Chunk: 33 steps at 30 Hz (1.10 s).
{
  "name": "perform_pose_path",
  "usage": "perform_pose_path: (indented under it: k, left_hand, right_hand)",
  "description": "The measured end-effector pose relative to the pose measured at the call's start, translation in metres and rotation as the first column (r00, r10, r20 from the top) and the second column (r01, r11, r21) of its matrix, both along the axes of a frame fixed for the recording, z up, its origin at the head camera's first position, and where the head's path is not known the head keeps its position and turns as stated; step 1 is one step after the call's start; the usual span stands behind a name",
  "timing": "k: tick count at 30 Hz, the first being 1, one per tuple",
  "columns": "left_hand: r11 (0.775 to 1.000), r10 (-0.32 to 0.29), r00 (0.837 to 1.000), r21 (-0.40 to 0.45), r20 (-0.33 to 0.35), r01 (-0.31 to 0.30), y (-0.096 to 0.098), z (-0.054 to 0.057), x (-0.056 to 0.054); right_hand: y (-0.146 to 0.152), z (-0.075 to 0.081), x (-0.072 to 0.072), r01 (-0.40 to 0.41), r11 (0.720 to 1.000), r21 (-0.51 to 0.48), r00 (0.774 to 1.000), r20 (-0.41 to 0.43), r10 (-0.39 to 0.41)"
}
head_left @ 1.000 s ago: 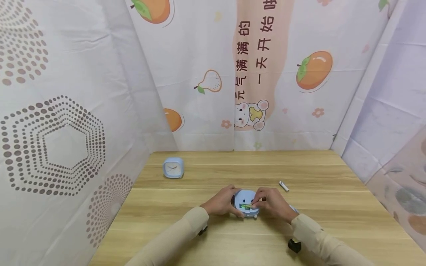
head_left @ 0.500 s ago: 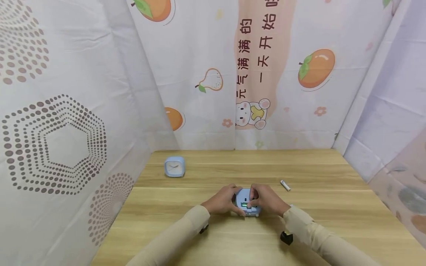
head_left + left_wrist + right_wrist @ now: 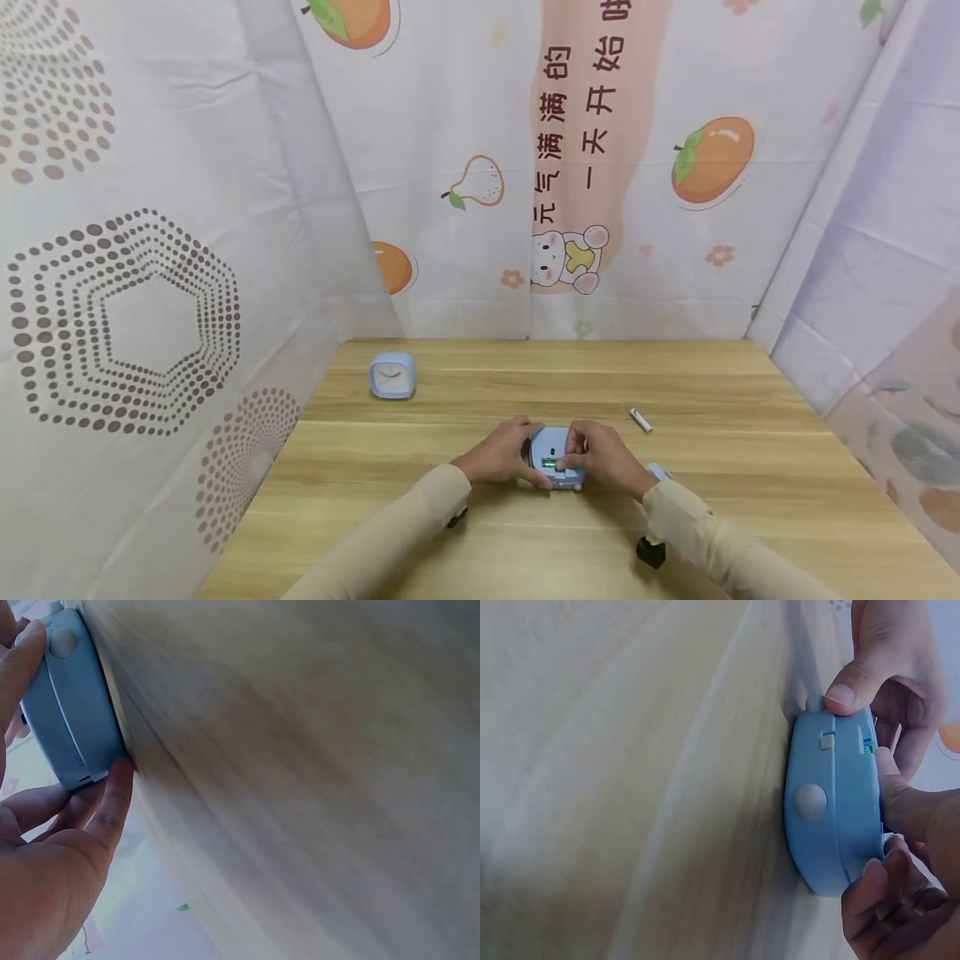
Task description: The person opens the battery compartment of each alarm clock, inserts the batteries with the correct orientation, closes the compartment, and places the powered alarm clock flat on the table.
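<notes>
A light blue alarm clock [image 3: 550, 437] lies with its back upward on the wooden table, near the middle in the head view. My left hand [image 3: 501, 454] grips its left side; in the left wrist view the fingertips [image 3: 112, 787] curl round the clock's edge. A green battery [image 3: 549, 463] shows in the slot in the clock's back, its right end hidden by my right hand [image 3: 607, 454]. In the right wrist view my right thumb bears on the slot beside the battery [image 3: 868, 748], and the other fingers [image 3: 866, 889] are curled at the clock's corner.
Another blue clock [image 3: 392, 376] stands at the back left, its white dial facing me. A small white cylinder [image 3: 641, 420] lies beyond my right hand. A small blue piece [image 3: 660, 472] is partly behind the right wrist. Printed curtains [image 3: 450, 275] bound the table.
My right hand has shifted slightly left and its thumb now covers more of the battery, which shows as a shorter green strip. The left hand has kept its grip on the clock.
</notes>
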<state>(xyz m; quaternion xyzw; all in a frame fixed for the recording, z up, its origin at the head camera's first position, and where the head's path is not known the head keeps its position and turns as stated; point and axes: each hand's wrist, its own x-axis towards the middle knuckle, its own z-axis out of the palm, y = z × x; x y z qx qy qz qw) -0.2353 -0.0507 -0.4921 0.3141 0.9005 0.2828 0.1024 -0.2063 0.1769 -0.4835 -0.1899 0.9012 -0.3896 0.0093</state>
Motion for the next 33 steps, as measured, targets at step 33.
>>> perform_pose_path:
  k: [33]
  left_hand:
    - [1.000, 0.012, 1.000, -0.017, -0.015, -0.012, -0.001, -0.004, 0.005]
  right_hand:
    - [0.089, -0.013, 0.021, 0.248, 0.968, 0.041, 0.967, 0.055, -0.250]
